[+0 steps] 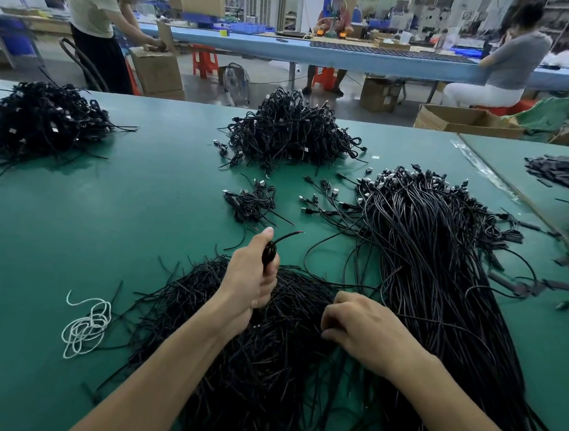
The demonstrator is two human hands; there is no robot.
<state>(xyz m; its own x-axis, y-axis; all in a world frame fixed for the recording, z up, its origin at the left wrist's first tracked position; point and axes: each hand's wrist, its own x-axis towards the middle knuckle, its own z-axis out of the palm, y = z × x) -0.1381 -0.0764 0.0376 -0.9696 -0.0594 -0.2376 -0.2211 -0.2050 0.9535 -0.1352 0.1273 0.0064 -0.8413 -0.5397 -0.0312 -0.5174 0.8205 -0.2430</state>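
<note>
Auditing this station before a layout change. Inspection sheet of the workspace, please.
surface: green table, taped seam at right.
job's things: cable bundle held upright above the loose cable pile.
clutter: tangled white cord left of the pile.
hands: left hand grips the bundle; right hand curls into the pile, grip hidden.
cables: long plugged cables at right; coiled heaps farther back.
surroundings: blue bench, people working, cardboard boxes, red stools, floor fan.
</note>
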